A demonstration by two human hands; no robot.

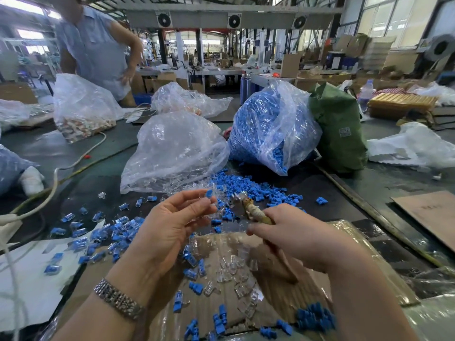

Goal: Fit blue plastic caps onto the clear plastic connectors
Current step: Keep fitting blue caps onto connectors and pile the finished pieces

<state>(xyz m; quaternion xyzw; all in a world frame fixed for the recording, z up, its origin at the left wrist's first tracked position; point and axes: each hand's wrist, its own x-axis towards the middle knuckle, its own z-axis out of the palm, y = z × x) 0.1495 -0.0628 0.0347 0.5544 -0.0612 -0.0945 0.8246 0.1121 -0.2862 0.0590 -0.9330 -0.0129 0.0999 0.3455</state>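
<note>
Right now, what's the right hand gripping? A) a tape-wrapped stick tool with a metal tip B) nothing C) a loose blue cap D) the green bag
A: the right hand curls around a tape-wrapped tool, its metal tip pointing toward the left hand, which pinches a blue cap.

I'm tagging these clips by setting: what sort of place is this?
Most likely a factory assembly floor: a bulk bag of blue caps on the worktable, stacked cardboard boxes behind, and ventilation fans under an industrial roof.

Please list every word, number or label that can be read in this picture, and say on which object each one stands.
None can be read.
Green bag: a white label, too blurred.
Cardboard sheet at right: faint dark marks, illegible.
Distant boxes and machines: too small.
</note>
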